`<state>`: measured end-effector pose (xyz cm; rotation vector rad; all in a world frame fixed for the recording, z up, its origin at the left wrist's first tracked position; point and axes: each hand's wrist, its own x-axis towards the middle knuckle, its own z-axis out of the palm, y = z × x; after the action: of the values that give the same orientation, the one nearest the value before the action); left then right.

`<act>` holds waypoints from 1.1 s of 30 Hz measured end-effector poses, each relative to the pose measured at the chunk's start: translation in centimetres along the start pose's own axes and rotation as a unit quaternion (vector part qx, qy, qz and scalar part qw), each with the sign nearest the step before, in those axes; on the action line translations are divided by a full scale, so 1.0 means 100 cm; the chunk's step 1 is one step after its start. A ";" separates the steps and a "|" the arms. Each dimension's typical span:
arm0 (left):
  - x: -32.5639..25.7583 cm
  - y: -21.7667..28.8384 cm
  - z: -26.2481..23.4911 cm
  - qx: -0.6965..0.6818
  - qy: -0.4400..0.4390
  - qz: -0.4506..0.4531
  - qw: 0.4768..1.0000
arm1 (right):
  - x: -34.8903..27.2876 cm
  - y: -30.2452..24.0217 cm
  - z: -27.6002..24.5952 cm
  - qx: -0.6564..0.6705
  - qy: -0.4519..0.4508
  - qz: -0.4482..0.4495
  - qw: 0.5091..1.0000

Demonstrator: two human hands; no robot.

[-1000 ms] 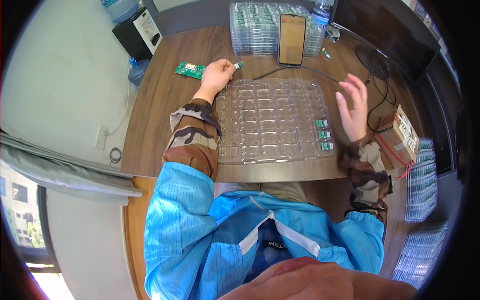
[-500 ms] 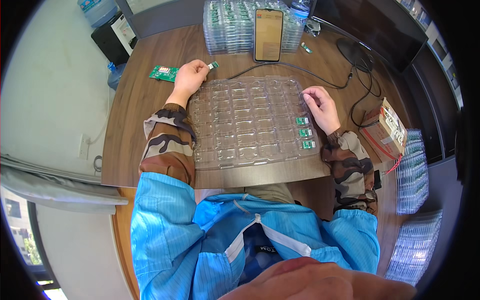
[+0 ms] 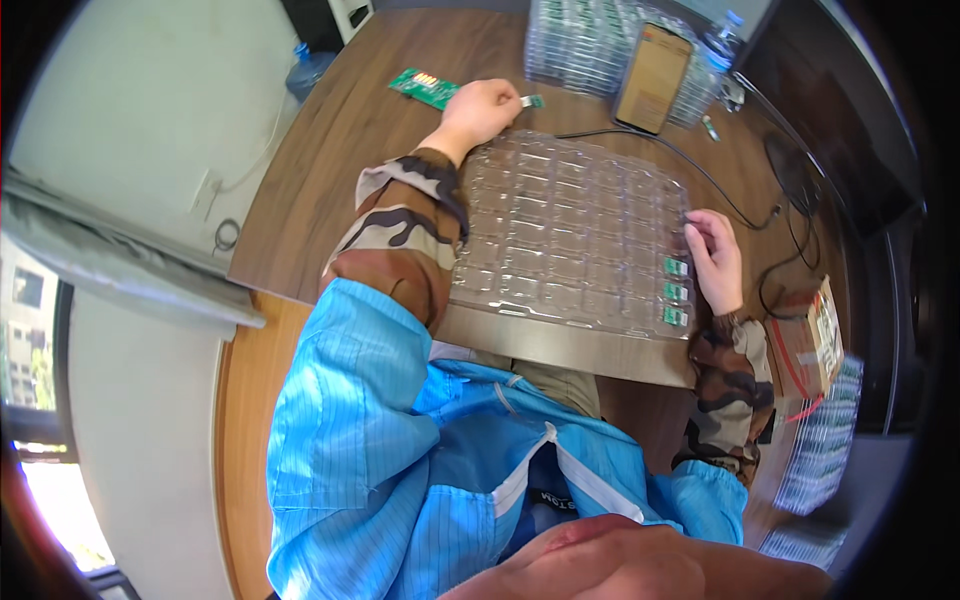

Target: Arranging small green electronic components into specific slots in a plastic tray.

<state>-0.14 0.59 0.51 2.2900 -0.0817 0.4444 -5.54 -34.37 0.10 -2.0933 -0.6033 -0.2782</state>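
My left hand (image 3: 482,110) is closed in a pinch on a small green circuit board (image 3: 534,102), which sticks out to the right of the fingertips. Just left of that hand lies a larger green circuit board (image 3: 418,88) with a lit digit display, partly covered by the hand. A clear plastic blister tray (image 3: 570,235) with rows of pockets lies before me. Three small green boards (image 3: 676,291) sit in its right column near the front. Loosely bent, my right hand (image 3: 716,255) rests at the tray's right edge, thumb and fingers apart, holding nothing visible.
Behind the tray stand stacked clear trays of boards (image 3: 575,45), a propped phone (image 3: 653,80) and a water bottle (image 3: 722,40). A black cable (image 3: 690,165) crosses the table. To the right are a monitor (image 3: 840,100), a cardboard box (image 3: 808,340) and more stacked trays (image 3: 822,440).
My view has turned, so the table and everything on it appear shifted to the right and tilted. The left hand keeps the small board beside the larger one; the right hand stays at the tray's edge.
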 end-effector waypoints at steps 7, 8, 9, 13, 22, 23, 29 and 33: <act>-0.004 -0.006 0.001 0.035 0.029 0.007 0.999 | 0.000 0.003 -0.001 0.024 -0.019 0.007 0.999; -0.002 -0.003 0.003 0.033 0.029 0.001 0.999 | -0.002 0.006 -0.004 0.025 -0.021 0.021 0.999; -0.001 -0.002 0.005 0.030 0.025 -0.002 0.999 | -0.003 0.007 -0.007 0.026 -0.023 0.035 0.999; -0.003 0.002 0.004 0.037 0.025 -0.012 0.999 | -0.003 0.010 -0.010 0.066 -0.023 0.075 0.995; -0.006 0.006 -0.002 0.062 -0.003 -0.039 0.997 | 0.000 0.007 -0.010 0.080 0.011 0.131 0.988; -0.005 0.008 -0.003 0.061 -0.002 -0.042 0.997 | -0.001 0.008 -0.011 0.080 0.023 0.132 0.988; -0.005 0.006 -0.002 0.063 -0.024 -0.049 0.997 | 0.000 0.011 -0.011 0.096 0.022 0.146 0.984; -0.005 0.006 -0.001 0.066 -0.022 -0.051 0.996 | 0.000 0.008 -0.009 0.097 0.027 0.150 0.984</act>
<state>-0.78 0.25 0.81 2.4206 0.0428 0.3546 -5.12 -35.43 0.04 -1.9486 -0.2643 -0.0986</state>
